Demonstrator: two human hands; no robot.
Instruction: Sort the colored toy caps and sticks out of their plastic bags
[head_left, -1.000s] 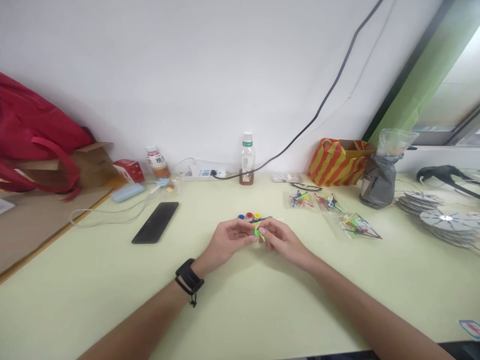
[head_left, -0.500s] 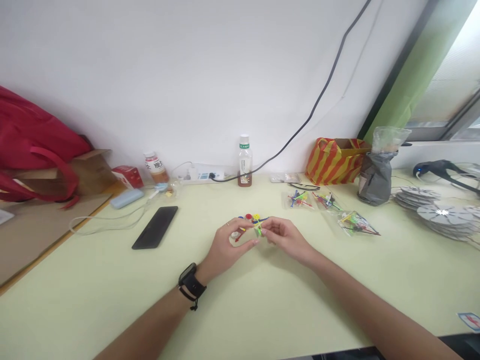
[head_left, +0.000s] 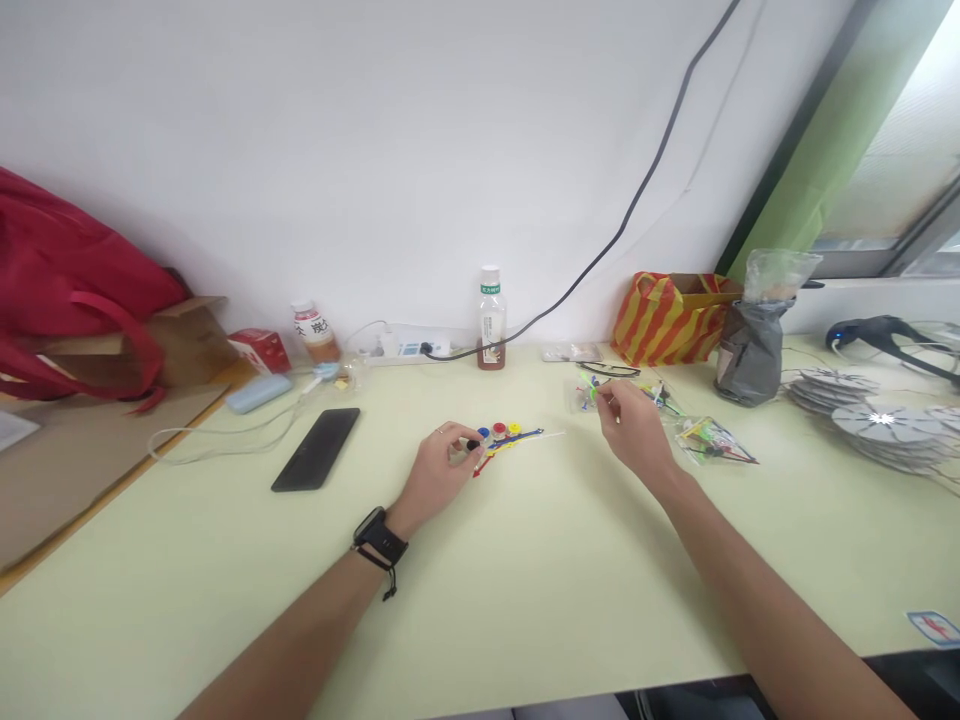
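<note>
My left hand (head_left: 442, 468) is closed in a pinch, with a small black round piece (head_left: 473, 445) between thumb and forefinger. Right beside its fingertips, blue (head_left: 484, 433), red (head_left: 499, 429) and yellow (head_left: 514, 429) round pieces sit in a row. Thin pointed plastic sticks, one of them blue (head_left: 529, 436), lie just in front of them. Farther right, my right hand (head_left: 634, 425) pinches a bright green plastic piece (head_left: 590, 381). It is raised over a clear bag of coloured parts (head_left: 582, 398), partly covering it.
Another bag of parts (head_left: 712, 442) lies to the right, near a grey bag (head_left: 750, 355) and stacked discs (head_left: 889, 430). Glasses (head_left: 609, 369) and a drink bottle (head_left: 491, 320) stand toward the wall. A black phone (head_left: 316, 450) lies left.
My hands have parted. The right one has moved right and away from me with the green piece; the left has shifted slightly left and closed on the black round piece.
</note>
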